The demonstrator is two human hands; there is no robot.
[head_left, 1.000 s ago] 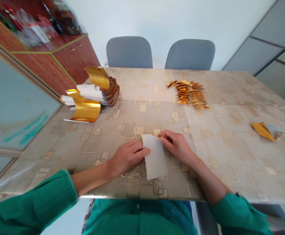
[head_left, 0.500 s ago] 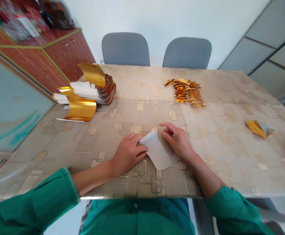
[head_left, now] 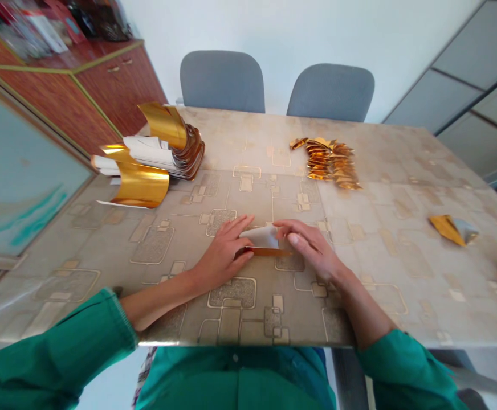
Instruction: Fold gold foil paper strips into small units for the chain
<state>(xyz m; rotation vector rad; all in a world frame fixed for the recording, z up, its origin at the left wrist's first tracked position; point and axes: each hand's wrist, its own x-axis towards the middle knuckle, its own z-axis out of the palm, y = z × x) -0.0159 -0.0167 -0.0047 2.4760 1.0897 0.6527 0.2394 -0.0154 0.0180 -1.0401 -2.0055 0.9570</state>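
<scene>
a small piece of white paper point(head_left: 259, 237) was folded over and lay flat and low on the table point(head_left: 385, 307). a thin strip of shiny gold foil point(head_left: 265, 251) showed along its lower edge. it sat between the left hand point(head_left: 223, 246) and the right hand point(head_left: 312, 248), and fingers from both hands touched it.

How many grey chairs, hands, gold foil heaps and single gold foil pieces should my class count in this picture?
Grey chairs: 2 (left chair, right chair)
Hands: 2 (left hand, right hand)
Gold foil heaps: 2 (curled stack, folded pile)
Single gold foil pieces: 2 (sheet between hands, folded piece at right)
Total: 8
</scene>
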